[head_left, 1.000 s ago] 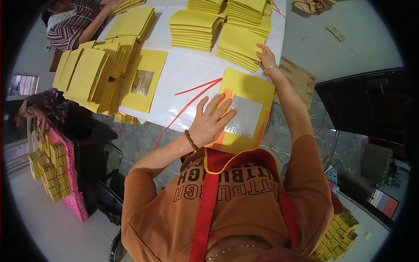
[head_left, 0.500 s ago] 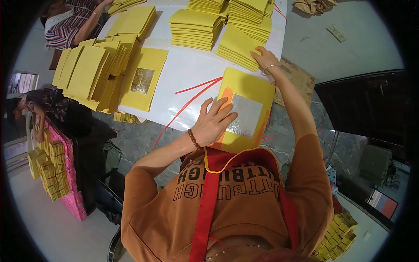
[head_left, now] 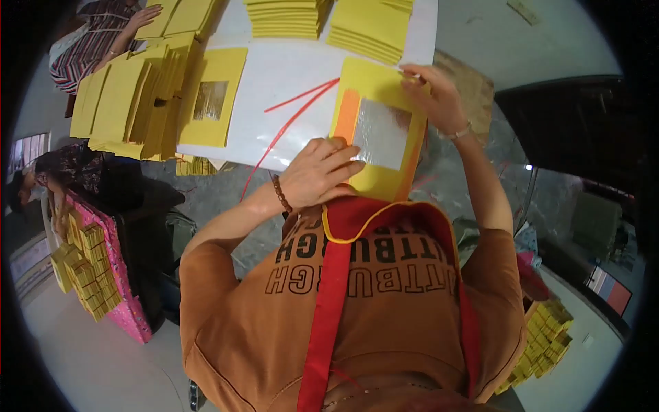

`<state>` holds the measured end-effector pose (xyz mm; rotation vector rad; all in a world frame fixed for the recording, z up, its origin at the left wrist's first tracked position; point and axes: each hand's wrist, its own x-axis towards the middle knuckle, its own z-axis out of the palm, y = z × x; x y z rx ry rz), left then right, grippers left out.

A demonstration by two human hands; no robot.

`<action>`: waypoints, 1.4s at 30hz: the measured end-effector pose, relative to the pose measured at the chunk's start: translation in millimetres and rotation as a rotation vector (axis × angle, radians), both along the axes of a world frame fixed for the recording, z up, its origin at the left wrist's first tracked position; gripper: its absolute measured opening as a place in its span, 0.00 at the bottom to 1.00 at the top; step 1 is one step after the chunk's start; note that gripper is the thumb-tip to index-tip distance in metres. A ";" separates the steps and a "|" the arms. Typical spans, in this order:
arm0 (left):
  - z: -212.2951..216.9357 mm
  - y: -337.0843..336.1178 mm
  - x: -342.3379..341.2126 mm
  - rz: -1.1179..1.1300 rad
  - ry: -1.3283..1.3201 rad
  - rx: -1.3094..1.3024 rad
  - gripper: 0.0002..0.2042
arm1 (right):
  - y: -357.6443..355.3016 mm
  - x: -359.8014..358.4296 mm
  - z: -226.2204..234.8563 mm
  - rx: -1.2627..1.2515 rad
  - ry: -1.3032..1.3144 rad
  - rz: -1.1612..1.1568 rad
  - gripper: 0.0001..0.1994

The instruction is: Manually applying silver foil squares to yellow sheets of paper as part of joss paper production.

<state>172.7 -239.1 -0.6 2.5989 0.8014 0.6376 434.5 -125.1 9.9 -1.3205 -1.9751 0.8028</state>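
Observation:
A yellow sheet of joss paper (head_left: 382, 130), with a silver square and orange bands down its sides, lies on top at the table's near edge, in front of my chest. Whether more sheets lie under it I cannot tell. My left hand (head_left: 317, 170) rests on its lower left part, fingers stretched out and apart. At the upper right corner is my right hand (head_left: 438, 99), slightly blurred, its fingers extended and thumb apart. Red strings (head_left: 294, 129) run out from the paper's left side over the table edge. A pile of plain yellow paper (head_left: 368, 31) sits just beyond.
On the white table (head_left: 274, 75) are a tall leaning stack of yellow paper (head_left: 120, 103) and another silver-square sheet (head_left: 213, 96). A co-worker's hand (head_left: 144, 19) touches paper at the far left. Another person sits by a pink-covered table (head_left: 127, 295). Yellow bundles (head_left: 542, 336) lie at the lower right.
My right hand has left the plain yellow pile and come back to the joss paper's upper right corner. My left hand stays on the sheet. The whole view has shifted slightly.

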 end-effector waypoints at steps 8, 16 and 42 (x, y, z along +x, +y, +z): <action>-4.1 -0.2 -8.1 -0.061 0.084 -0.007 0.27 | -100.2 8.8 -25.5 0.195 -0.204 0.083 0.09; 4.3 9.3 -6.6 -0.055 -0.048 -0.245 0.19 | -108.2 13.2 -51.8 0.004 0.186 -0.005 0.10; -4.1 59.6 -11.3 -0.086 -0.117 -1.106 0.07 | -106.5 18.6 -64.5 -0.005 0.310 0.025 0.16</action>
